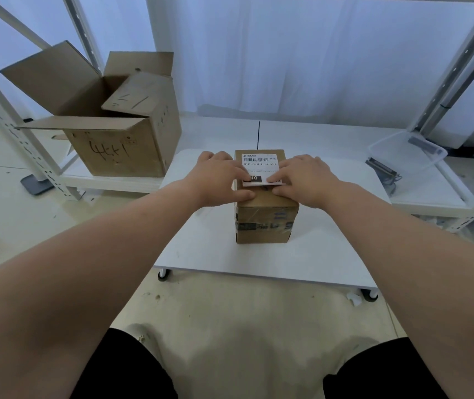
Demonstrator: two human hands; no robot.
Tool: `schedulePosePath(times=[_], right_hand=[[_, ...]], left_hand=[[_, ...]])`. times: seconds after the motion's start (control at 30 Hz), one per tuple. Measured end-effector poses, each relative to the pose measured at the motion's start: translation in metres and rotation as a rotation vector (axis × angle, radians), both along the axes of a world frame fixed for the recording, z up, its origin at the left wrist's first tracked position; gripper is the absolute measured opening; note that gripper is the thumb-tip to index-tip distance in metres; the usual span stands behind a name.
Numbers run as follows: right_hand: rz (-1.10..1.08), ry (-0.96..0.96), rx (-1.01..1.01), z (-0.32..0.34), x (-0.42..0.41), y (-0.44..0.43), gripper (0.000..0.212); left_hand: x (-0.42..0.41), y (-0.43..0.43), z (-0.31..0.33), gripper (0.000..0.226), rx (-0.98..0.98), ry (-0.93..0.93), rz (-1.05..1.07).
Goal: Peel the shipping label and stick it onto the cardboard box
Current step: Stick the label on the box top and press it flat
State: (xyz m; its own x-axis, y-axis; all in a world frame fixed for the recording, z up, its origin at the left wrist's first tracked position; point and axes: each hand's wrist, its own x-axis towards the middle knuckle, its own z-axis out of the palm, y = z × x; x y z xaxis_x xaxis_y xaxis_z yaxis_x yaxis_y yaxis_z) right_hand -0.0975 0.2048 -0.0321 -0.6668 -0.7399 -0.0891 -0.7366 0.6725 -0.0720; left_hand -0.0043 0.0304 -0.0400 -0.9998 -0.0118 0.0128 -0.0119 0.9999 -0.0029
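A small taped cardboard box (264, 223) stands in the middle of a low white table (259, 260). A white shipping label (260, 165) with a barcode lies on its top face; the near edge of the label looks slightly lifted. My left hand (218, 180) rests on the box's top left, fingertips on the label's near left part and thumb at the top front edge. My right hand (305, 180) rests on the top right, fingers pressing the label's near right corner. Both hands hide parts of the label and the box top.
A large open cardboard box (120, 145) with handwriting stands on a low shelf at the left. White metal racking (14, 133) flanks both sides. A clear plastic tub (405, 154) sits at the right. White curtains hang behind. My knees are at the bottom.
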Motion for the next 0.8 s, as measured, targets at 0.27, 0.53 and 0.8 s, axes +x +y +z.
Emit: schedulePosePath(times=[0.27,0.53,0.8], right_hand=[[-0.008,-0.011,0.028,-0.003,0.003,-0.003,0.038],[-0.067,-0.006,-0.010,0.003,0.006,0.006,0.039],[-0.005,0.054,-0.103,-0.003,0.003,0.004,0.030]], left_hand=[[0.003,0.010,-0.001,0.058,0.014,-0.058,-0.010],[0.007,0.002,-0.005,0.074,-0.002,-0.118,0.033],[0.003,0.006,0.001,0.042,0.099,0.040,-0.063]])
